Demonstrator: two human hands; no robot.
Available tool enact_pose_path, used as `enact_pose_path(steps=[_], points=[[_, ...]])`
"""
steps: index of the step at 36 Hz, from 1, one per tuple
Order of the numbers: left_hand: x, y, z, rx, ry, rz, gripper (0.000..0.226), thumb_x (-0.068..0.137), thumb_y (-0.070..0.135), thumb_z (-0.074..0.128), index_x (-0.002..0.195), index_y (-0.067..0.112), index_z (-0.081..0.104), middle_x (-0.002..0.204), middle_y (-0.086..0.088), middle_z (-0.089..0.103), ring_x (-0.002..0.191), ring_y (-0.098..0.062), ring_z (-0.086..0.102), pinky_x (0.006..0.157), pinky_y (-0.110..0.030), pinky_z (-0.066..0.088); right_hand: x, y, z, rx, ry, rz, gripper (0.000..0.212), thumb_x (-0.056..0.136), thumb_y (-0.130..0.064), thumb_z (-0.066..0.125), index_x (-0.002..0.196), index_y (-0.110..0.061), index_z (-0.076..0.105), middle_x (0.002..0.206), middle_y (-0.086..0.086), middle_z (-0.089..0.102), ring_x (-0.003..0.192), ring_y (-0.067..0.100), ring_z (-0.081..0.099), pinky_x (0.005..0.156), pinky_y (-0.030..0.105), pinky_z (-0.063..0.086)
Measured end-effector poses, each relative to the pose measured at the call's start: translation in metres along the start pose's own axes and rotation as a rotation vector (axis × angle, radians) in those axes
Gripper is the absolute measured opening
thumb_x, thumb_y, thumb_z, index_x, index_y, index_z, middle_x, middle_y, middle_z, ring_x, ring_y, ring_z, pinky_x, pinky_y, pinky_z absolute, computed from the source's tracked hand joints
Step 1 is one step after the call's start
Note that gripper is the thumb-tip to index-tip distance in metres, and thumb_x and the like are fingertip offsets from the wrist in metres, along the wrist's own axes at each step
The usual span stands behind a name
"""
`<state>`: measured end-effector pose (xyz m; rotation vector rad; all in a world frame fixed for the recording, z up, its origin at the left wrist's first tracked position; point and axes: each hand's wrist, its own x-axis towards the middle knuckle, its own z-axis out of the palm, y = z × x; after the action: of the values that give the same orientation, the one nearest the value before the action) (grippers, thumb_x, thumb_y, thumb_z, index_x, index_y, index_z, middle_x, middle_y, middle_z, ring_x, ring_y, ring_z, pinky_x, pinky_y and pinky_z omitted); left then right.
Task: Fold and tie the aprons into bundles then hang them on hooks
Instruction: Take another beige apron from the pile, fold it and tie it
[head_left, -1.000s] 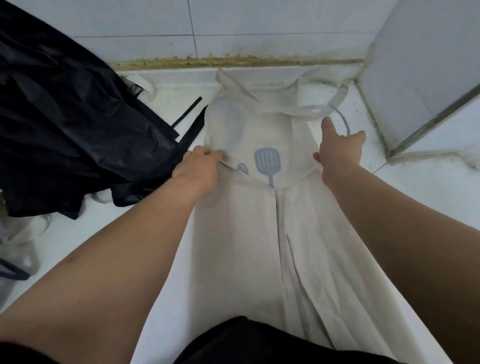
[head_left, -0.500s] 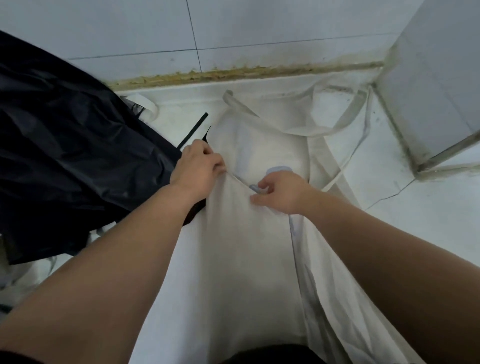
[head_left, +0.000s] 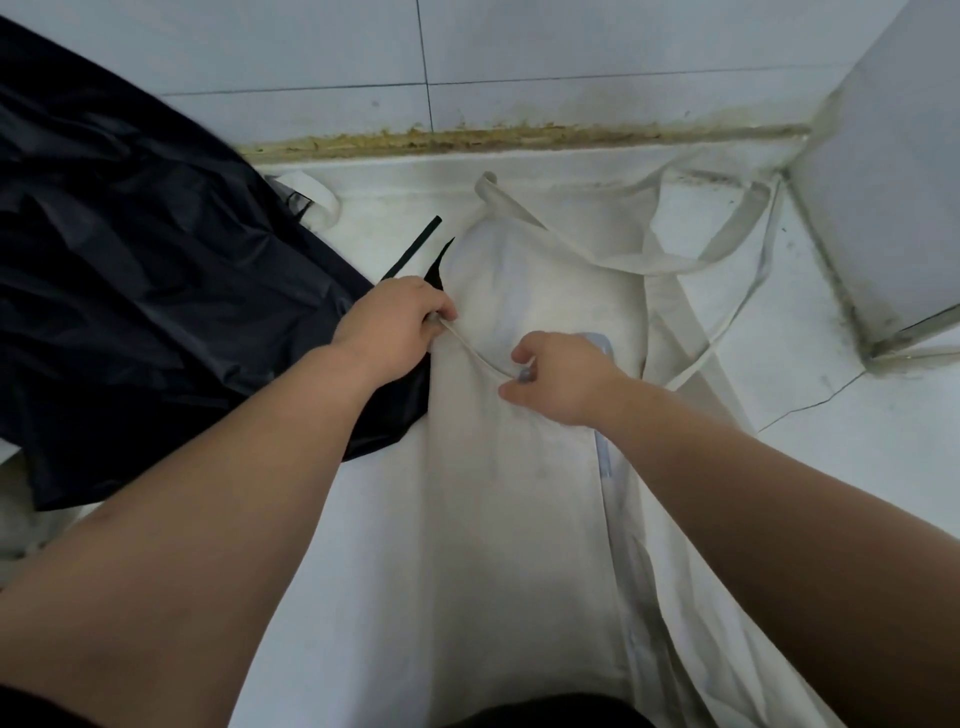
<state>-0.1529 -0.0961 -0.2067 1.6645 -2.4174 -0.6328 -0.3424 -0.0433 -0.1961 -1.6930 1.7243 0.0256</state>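
Observation:
A cream apron (head_left: 519, 467) lies lengthwise on the white counter (head_left: 857, 441), folded into a narrow strip. Its neck loop and ties (head_left: 613, 260) trail toward the back wall and to the right. My left hand (head_left: 395, 322) grips the apron's left edge where a fold line starts. My right hand (head_left: 556, 374) pinches the same fold edge near the middle, over a blue printed motif that is mostly hidden. A black apron (head_left: 145, 291) lies heaped at the left, touching the cream one.
A tiled wall (head_left: 519, 62) with a stained joint runs along the back. A white block or cabinet side (head_left: 893, 197) stands at the right rear corner. A black strap (head_left: 415, 249) pokes out beside my left hand.
My right hand came from the apron's right side to its middle and folded the right part over the spatula print. The view shifted slightly. My left hand kept its grip.

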Motion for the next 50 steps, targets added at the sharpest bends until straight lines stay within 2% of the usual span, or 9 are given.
enact_pose_path(steps=[14, 18, 22, 27, 30, 35, 40, 45, 50], points=[[0.012, 0.005, -0.016, 0.346, -0.112, -0.122, 0.025, 0.096, 0.039, 0.048, 0.113, 0.023, 0.058, 0.126, -0.005, 0.037, 0.118, -0.027, 0.035, 0.099, -0.040, 0.029, 0.005, 0.004, 0.000, -0.029, -0.050, -0.050, 0.040, 0.088, -0.023, 0.065, 0.125, -0.011, 0.053, 0.122, 0.005, 0.058, 0.115, 0.022, 0.053, 0.087, 0.019, 0.035], [-0.001, 0.025, -0.001, 0.237, 0.010, -0.145, 0.040, 0.088, 0.015, 0.052, 0.128, 0.019, 0.050, 0.135, -0.007, 0.034, 0.123, -0.028, 0.034, 0.099, -0.038, 0.029, -0.002, 0.009, -0.003, 0.019, 0.110, -0.012, 0.031, 0.089, -0.028, 0.060, 0.118, -0.018, 0.057, 0.097, 0.000, 0.058, 0.107, 0.020, 0.056, 0.087, 0.020, 0.036], [-0.019, 0.050, 0.011, 0.094, 0.116, -0.044, 0.037, 0.091, 0.014, 0.053, 0.127, 0.017, 0.055, 0.133, -0.006, 0.041, 0.121, -0.026, 0.039, 0.098, -0.038, 0.035, -0.022, 0.019, -0.020, 0.124, 0.304, 0.030, 0.010, 0.089, -0.026, 0.056, 0.096, -0.019, 0.057, 0.098, 0.003, 0.061, 0.096, 0.023, 0.056, 0.081, 0.028, 0.043], [-0.045, 0.088, 0.024, -0.027, -0.083, 0.080, 0.028, 0.093, 0.019, 0.051, 0.118, 0.021, 0.066, 0.118, -0.007, 0.056, 0.110, -0.024, 0.053, 0.090, -0.035, 0.045, -0.058, 0.041, -0.024, 0.016, 0.212, 0.032, 0.023, 0.087, -0.029, 0.059, 0.069, -0.022, 0.046, 0.085, -0.001, 0.055, 0.088, 0.021, 0.055, 0.076, 0.027, 0.040], [-0.061, 0.102, 0.036, -0.016, -0.247, 0.064, 0.031, 0.092, 0.028, 0.054, 0.120, 0.022, 0.065, 0.123, -0.004, 0.058, 0.112, -0.024, 0.056, 0.092, -0.033, 0.045, -0.081, 0.053, -0.016, -0.007, 0.085, 0.043, 0.023, 0.083, -0.036, 0.067, 0.092, -0.019, 0.054, 0.098, -0.002, 0.052, 0.103, 0.021, 0.054, 0.082, 0.026, 0.038], [-0.091, 0.117, 0.052, 0.066, -0.377, -0.033, 0.063, 0.089, 0.039, 0.060, 0.146, 0.026, 0.036, 0.155, -0.003, 0.022, 0.141, -0.025, 0.024, 0.112, -0.039, 0.029, -0.115, 0.068, 0.002, -0.084, -0.111, 0.032, 0.083, 0.075, -0.030, 0.077, 0.143, -0.016, 0.032, 0.136, 0.011, 0.040, 0.122, 0.028, 0.045, 0.095, 0.030, 0.040], [-0.111, 0.128, 0.070, 0.027, -0.235, -0.097, 0.057, 0.089, 0.026, 0.059, 0.143, 0.027, 0.041, 0.150, -0.005, 0.029, 0.136, -0.029, 0.027, 0.110, -0.037, 0.030, -0.122, 0.081, 0.015, -0.113, 0.008, -0.029, 0.066, 0.087, -0.011, 0.057, 0.145, -0.015, 0.027, 0.137, 0.016, 0.041, 0.123, 0.033, 0.045, 0.100, 0.033, 0.039], [-0.121, 0.147, 0.086, -0.376, -0.162, -0.170, 0.035, 0.091, 0.019, 0.060, 0.126, 0.018, 0.062, 0.129, -0.002, 0.057, 0.119, -0.015, 0.053, 0.099, -0.020, 0.037, -0.119, 0.093, 0.014, 0.147, 0.191, 0.060, 0.030, 0.094, -0.017, 0.050, 0.123, -0.010, 0.055, 0.119, 0.010, 0.060, 0.109, 0.027, 0.056, 0.086, 0.027, 0.041], [-0.120, 0.164, 0.083, -0.604, -0.197, -0.291, 0.030, 0.099, 0.030, 0.046, 0.115, 0.018, 0.068, 0.119, 0.001, 0.065, 0.111, -0.016, 0.057, 0.101, -0.033, 0.042, -0.108, 0.091, 0.010, 0.204, 0.224, 0.023, 0.021, 0.090, -0.022, 0.053, 0.070, -0.017, 0.052, 0.072, -0.003, 0.053, 0.081, 0.023, 0.055, 0.075, 0.033, 0.045]])
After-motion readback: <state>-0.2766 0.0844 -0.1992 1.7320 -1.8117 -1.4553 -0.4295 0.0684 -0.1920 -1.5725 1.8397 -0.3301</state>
